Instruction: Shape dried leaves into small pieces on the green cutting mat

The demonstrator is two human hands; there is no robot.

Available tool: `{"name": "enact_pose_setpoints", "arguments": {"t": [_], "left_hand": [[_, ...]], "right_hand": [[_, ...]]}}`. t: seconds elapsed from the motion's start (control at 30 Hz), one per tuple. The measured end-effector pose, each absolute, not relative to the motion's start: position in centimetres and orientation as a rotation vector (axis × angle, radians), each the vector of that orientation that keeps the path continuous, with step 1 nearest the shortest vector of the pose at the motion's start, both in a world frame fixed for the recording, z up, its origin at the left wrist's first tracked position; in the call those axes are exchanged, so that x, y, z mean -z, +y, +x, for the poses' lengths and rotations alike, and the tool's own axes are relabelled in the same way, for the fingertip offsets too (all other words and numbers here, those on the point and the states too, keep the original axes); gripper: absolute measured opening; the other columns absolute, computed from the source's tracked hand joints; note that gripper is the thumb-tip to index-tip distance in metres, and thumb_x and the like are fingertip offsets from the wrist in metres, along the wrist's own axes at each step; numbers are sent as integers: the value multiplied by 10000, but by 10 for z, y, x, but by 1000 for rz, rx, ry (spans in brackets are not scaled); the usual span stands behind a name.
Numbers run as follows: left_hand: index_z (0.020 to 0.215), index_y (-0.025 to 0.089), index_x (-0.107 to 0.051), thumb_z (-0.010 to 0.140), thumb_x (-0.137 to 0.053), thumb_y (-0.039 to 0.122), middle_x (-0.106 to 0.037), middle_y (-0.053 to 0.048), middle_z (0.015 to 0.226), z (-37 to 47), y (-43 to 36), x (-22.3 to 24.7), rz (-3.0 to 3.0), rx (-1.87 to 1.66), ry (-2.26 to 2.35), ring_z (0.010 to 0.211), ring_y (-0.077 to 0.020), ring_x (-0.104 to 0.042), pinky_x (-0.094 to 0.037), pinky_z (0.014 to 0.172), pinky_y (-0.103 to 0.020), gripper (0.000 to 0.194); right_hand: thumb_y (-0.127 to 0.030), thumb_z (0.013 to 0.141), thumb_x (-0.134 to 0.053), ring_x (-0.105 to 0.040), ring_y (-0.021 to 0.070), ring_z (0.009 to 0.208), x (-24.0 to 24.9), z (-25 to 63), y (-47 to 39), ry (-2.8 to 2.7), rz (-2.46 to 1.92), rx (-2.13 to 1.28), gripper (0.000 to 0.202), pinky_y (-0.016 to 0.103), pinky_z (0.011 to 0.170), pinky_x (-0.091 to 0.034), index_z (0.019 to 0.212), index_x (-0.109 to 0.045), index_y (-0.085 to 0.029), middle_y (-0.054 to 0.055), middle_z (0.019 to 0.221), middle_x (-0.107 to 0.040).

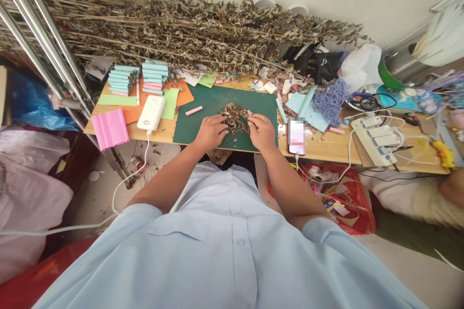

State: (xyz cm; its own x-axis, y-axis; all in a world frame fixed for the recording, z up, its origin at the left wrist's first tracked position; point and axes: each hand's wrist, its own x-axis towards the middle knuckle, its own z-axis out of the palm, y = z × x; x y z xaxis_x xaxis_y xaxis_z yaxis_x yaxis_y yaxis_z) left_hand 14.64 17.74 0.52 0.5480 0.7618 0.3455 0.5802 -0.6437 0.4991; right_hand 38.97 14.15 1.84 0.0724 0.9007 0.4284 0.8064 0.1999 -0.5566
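Observation:
A loose heap of dried brown leaves lies on the green mat before me. At the heap's left edge is my left hand, palm down, its fingers apart and touching the leaves. On the opposite side, my right hand has its fingers bent together on some leaves at the heap's edge; its fingertips are partly hidden among them. A small pink paper roll rests on the mat, left of the heap.
Long bundles of dried stalks fill the back of the table. Blue and pink rolls are stacked at left, near a white power bank and pink paper. Rightward are a phone, purple string and a power strip.

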Motion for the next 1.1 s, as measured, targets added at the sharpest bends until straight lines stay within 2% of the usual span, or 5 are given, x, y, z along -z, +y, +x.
{"name": "enact_pose_setpoints", "arguments": {"t": [0.4, 0.53, 0.7, 0.97, 1.1], "left_hand": [[1129, 225, -778, 1002, -560, 321, -671, -105, 1428, 144, 177, -5, 2435, -825, 1038, 1372, -301, -590, -418, 1110, -528, 269], [1120, 223, -778, 1008, -545, 324, -677, -108, 1419, 144, 176, -6, 2417, -843, 1056, 1380, -301, -586, -415, 1112, -531, 278], [1098, 225, -785, 1004, -548, 333, -687, -107, 1405, 144, 177, -4, 2420, -840, 1058, 1368, -309, -595, -417, 1110, -541, 277], [1104, 225, -782, 1007, -535, 334, -693, -104, 1398, 144, 176, -5, 2413, -832, 1052, 1355, -296, -609, -422, 1115, -531, 286], [1122, 229, -779, 1004, -537, 334, -686, -105, 1408, 144, 176, -6, 2399, -802, 1056, 1360, -299, -604, -420, 1119, -540, 289]], "right_hand": [[-281, 919, -608, -706, 264, 1140, -9, 412, 138, -1629, -1682, -361, 213, 499, 1073, -554, 1007, -801, -263, 52, 1209, -770], [-262, 934, -588, -695, 271, 1141, -11, 413, 136, -1649, -1677, -287, 259, 495, 1079, -549, 1097, -788, -243, 80, 1207, -760], [-281, 932, -624, -609, 302, 1287, -19, 408, 138, -1835, -1699, -292, 340, 514, 1127, -505, 1245, -757, -261, 86, 1430, -648], [-316, 930, -604, -693, 279, 1084, -5, 412, 142, -1539, -1737, -350, 318, 497, 1044, -549, 1186, -760, -209, 102, 1164, -766], [-327, 921, -610, -696, 285, 1082, -7, 418, 134, -1552, -1725, -347, 267, 501, 1024, -555, 1098, -782, -227, 92, 1123, -784]]}}
